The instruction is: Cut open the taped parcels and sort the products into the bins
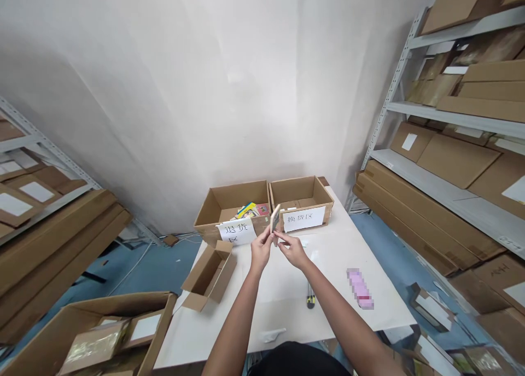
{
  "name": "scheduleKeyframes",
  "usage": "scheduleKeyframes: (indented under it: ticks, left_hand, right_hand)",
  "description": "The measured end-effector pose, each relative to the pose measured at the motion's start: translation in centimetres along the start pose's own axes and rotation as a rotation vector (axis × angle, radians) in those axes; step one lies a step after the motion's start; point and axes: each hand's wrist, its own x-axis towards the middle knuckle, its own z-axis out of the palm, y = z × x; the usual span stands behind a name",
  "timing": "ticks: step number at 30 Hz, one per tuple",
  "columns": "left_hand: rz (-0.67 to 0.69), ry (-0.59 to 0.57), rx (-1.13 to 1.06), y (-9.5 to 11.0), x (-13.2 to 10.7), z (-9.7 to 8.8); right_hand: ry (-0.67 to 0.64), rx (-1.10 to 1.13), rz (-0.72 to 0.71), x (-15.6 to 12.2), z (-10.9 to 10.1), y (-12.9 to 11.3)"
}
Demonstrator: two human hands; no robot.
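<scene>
Above the table, my left hand (261, 251) grips a thin flat item (275, 218), perhaps a book, held upright and seen almost edge-on with a pale edge. My right hand (292, 250) is closed at its lower right side, fingers touching it. Behind it stand two open cardboard boxes with handwritten paper labels. Colourful books or booklets (252, 210) lie in the left box (209, 231); the right box (324, 189) shows little inside. A smaller opened carton (225, 280) lies left of my hands.
On the white table (274, 294) are a utility knife (310, 300), a blurred pink item (361, 288) and a crumpled plastic scrap (273, 335). A large carton (164, 316) of packages stands at lower left. Shelves (463, 113) with cardboard boxes line both sides.
</scene>
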Motion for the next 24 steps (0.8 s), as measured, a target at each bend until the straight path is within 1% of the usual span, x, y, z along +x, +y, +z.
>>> scheduleKeyframes:
  ticks: [1,4,5,6,7,8,9,10,12,13,14,16,17,18,19,21,22,23,24]
  left_hand:
    - [-0.009,0.023,-0.019,0.5,0.3,-0.2]
    - [-0.089,0.053,-0.078,1.4,1.1,-1.6]
    - [-0.119,0.046,-0.086,1.5,1.2,-2.1]
    - [-0.145,0.031,-0.086,1.6,1.3,-2.5]
    - [-0.163,0.015,-0.079,1.7,1.3,-2.7]
    - [-0.163,0.015,-0.058,1.7,1.3,-2.9]
    - [-0.144,0.041,-0.017,1.7,1.1,-2.8]
    - [-0.107,0.090,0.043,1.7,0.9,-2.7]
    - [-0.024,0.185,0.182,1.7,0.5,-2.1]
    - [0.002,0.184,0.231,1.7,0.3,-1.7]
    - [0.012,0.144,0.253,1.7,0.1,-1.3]
    - [0.001,0.024,0.217,1.5,0.2,-0.7]
    - [-0.009,-0.002,0.180,1.4,0.4,-0.6]
    - [-0.022,0.009,0.141,1.3,0.7,-0.8]
    - [-0.041,0.043,0.100,1.2,1.0,-1.1]
    - [-0.099,0.104,0.012,1.0,2.0,-2.3]
    - [-0.132,0.112,-0.031,0.9,2.5,-3.1]
    - [-0.163,0.109,-0.065,0.7,3.0,-3.9]
    - [-0.184,0.105,-0.087,0.5,3.5,-4.8]
  right_hand:
    - [0.048,0.007,0.010,0.1,-0.4,-0.1]
    - [0.281,0.021,0.094,0.7,-2.1,0.1]
    - [0.312,0.051,0.132,1.0,-2.7,0.3]
    - [0.292,0.104,0.168,1.2,-3.2,0.4]
    - [0.233,0.174,0.201,1.4,-3.5,0.5]
    - [0.163,0.245,0.228,1.5,-3.7,0.4]
    - [0.109,0.304,0.244,1.6,-3.8,0.3]
    - [0.084,0.341,0.245,1.6,-3.6,0.1]
    - [0.097,0.357,0.210,1.6,-3.0,-0.4]
    - [0.095,0.349,0.181,1.7,-2.5,-0.7]
    - [0.073,0.337,0.150,1.7,-2.0,-0.9]
    - [-0.033,0.300,0.112,1.9,-1.0,-1.3]
    - [-0.085,0.280,0.105,2.1,-0.6,-1.3]
    - [-0.097,0.256,0.103,2.5,-0.2,-1.3]
    - [-0.064,0.225,0.105,2.9,0.0,-1.1]
    - [0.101,0.148,0.128,4.0,0.2,-0.5]
    - [0.185,0.117,0.157,4.7,0.2,0.0]
    - [0.235,0.104,0.193,5.3,0.3,0.6]
    - [0.242,0.115,0.232,6.0,0.5,1.2]
